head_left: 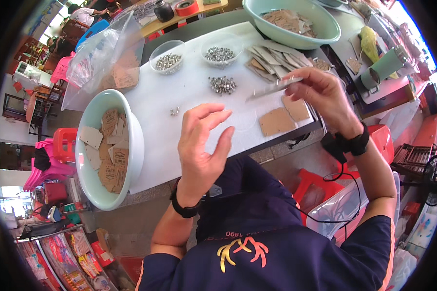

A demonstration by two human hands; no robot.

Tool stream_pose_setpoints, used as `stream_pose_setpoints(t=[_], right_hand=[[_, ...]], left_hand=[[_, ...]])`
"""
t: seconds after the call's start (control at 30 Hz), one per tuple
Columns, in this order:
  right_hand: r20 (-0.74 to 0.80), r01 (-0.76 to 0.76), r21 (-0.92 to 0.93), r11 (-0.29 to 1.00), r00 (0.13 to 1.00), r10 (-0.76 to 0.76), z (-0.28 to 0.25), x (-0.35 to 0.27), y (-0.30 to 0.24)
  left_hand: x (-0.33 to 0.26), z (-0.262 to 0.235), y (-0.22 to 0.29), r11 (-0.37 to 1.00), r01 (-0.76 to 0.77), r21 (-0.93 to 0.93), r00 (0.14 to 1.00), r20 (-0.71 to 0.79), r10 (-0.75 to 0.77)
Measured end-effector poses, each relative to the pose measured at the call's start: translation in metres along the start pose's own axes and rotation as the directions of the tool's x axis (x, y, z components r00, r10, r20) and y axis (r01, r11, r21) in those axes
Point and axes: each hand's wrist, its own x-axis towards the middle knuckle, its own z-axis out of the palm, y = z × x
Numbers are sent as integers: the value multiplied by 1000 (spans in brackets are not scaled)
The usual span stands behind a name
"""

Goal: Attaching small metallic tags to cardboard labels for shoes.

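One flat piece (273, 89) is pinched by its end in your right hand (325, 97) above the table (159, 127), apparently leaving its faces clear; your left hand (199, 148) hovers nearby, grip released, holding nothing.

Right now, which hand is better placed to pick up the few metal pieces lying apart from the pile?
Probably the left hand: it is open, looks empty, and is nearer those few metal pieces. The right hand holds a thin flat piece.

A thin, greyish flat piece (272, 89) was held aloft, slightly blurred, nearly edge-on, nearside of the card stack (273, 56).
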Motion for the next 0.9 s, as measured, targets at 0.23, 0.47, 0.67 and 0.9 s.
stream_pose_setpoints(t=[0.23, 0.47, 0.67, 0.9], right_hand=[[-349, -23, -331, 943, 932, -100, -110, 55, -24], [-315, 77, -472, 878, 915, -250, -104, 69, -18], [-155, -143, -867, 477, 988, 14, -79, 73, 35], [51, 92, -957, 274, 987, -155, -59, 85, 57]], left_hand=[[-16, -17, -27, 986, 167, -5, 986, -8, -167], [-40, -29, -37, 926, 375, -34, 927, -2, -375], [-49, -25, -45, 881, 453, -140, 890, 16, -455], [-55, -23, -51, 887, 427, -175, 898, -36, -439]])
